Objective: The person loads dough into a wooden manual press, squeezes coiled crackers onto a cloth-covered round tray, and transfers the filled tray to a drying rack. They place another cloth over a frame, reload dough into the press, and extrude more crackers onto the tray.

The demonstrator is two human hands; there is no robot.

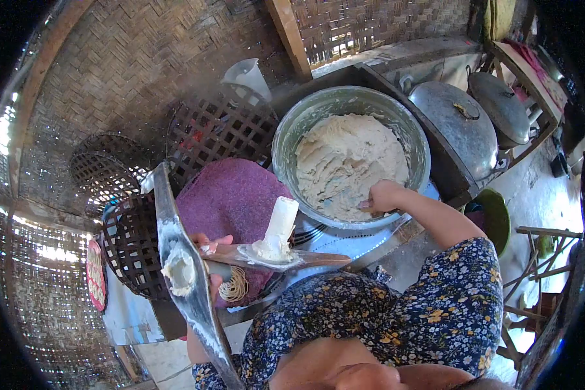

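Observation:
My right hand (385,197) is down in a large metal basin (286,153), fingers curled into the thick pale dough (354,153). My left hand (216,252) grips a wooden hand press made of two long boards. One board (198,292) has a dough-smeared hole in its middle. From the other board (322,259) a dough-coated plunger (281,224) sticks up. Beside my left fingers, a bundle of thin pale strands (234,286) hangs near the end of a grey tube. The left palm is partly hidden by the press.
Purple cloth (231,195) lies under and behind the press. Woven baskets (133,247) stand at the left, with a white pitcher (248,78) behind. Lidded metal pots (455,123) sit to the right of the basin. A green tub (495,218) is at lower right.

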